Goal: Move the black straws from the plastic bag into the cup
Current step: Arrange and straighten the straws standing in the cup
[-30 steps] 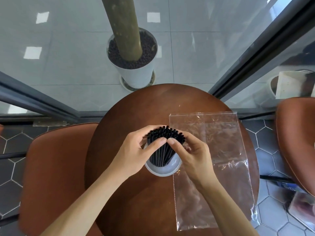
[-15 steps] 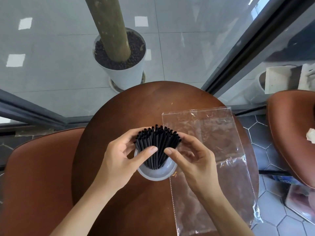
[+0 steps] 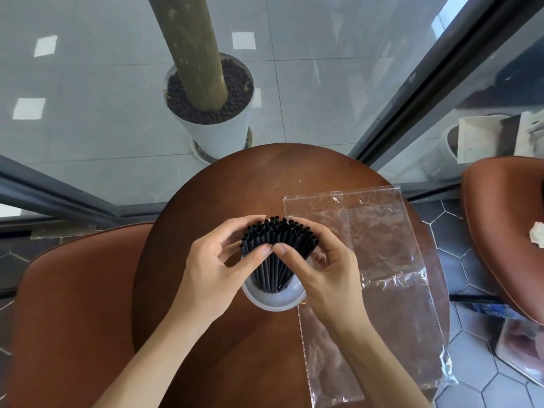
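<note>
In the cup [image 3: 273, 303], centre of the table: black straws [image 3: 278, 248] stand as one bundle, lower ends inside, tops fanned out above the rim. Cup is white, sits on the round brown table [image 3: 223, 348].

Left hand [image 3: 215, 272] cups the bundle from the left, fingers curled round the far side, thumb pressed on the near side. Right hand [image 3: 321, 272] mirrors it from the right, thumb on the near side too. Both thumb tips almost touching each other on the straws. So both hands are closed around the bundle, gathering it.

Versus 0.5 s ago: thumbs were apart with a gap between them, now nearly together. The bundle's near side is pinched in more. Cup and bag in the same spots relative to each other.

Plastic bag [image 3: 382, 275] lies flat on the table just right of the cup, clear, no straws visible in it, its left edge next to the cup rim. Its near right corner hangs past the table edge.

Surroundings: brown padded chair [image 3: 73, 304] left of the table, another chair [image 3: 506, 225] on the right. Beyond the table, glass wall with dark frames; behind it a white planter [image 3: 223, 136] with a thick trunk and dark pebbles, on grey tile. Dark hexagonal floor tiles [image 3: 477, 266] on the near side.
</note>
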